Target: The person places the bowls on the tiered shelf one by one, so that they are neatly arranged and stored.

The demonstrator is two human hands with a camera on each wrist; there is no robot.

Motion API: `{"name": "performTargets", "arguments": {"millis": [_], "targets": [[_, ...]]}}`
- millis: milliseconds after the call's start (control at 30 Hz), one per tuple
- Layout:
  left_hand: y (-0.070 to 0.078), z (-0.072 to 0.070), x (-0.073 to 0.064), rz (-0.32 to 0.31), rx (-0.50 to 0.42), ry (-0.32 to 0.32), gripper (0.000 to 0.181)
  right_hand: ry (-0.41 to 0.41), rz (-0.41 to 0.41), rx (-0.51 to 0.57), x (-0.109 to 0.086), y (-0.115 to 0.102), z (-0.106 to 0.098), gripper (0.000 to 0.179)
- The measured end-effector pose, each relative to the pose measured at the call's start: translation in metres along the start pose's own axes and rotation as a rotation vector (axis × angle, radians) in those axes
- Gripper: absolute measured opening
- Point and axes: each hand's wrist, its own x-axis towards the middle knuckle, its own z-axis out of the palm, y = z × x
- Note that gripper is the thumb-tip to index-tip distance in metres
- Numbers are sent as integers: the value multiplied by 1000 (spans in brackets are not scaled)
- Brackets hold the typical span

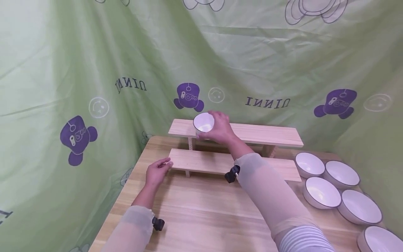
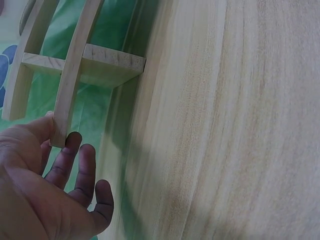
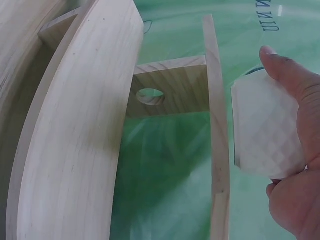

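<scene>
My right hand (image 1: pixel 221 128) grips a white bowl (image 1: pixel 203 122) with a dark rim, near the left end of the upper board (image 1: pixel 267 134) of a two-step wooden shelf. In the right wrist view the bowl (image 3: pixel 267 125) shows a faceted outside, thumb and fingers around its opposite sides; a narrow gap separates its base from the board's edge. My left hand (image 1: pixel 157 172) is at the left end of the lower board (image 1: pixel 201 161). The left wrist view shows this board's end (image 2: pixel 62 120) pinched between thumb and index finger, the other fingers loosely bent.
Several white bowls (image 1: pixel 322 192) with dark rims stand at the right of the wooden table (image 1: pixel 201 213), the nearest beside the lower board's right end. A green printed curtain (image 1: pixel 252 70) hangs behind the shelf and along both sides.
</scene>
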Motion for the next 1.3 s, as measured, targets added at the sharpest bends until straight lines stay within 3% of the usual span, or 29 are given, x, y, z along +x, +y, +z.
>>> {"name": "performTargets", "arguments": {"millis": [233, 467, 1300], "targets": [[-5, -8, -5, -11, -2, 11, 43, -19, -11, -15, 7, -6, 16, 119], [-11, -4, -2, -14, -3, 0, 44, -15, -7, -27, 11, -8, 18, 121], [-4, 4, -1, 10, -22, -4, 40, -19, 14, -93, 25, -11, 20, 128]]}}
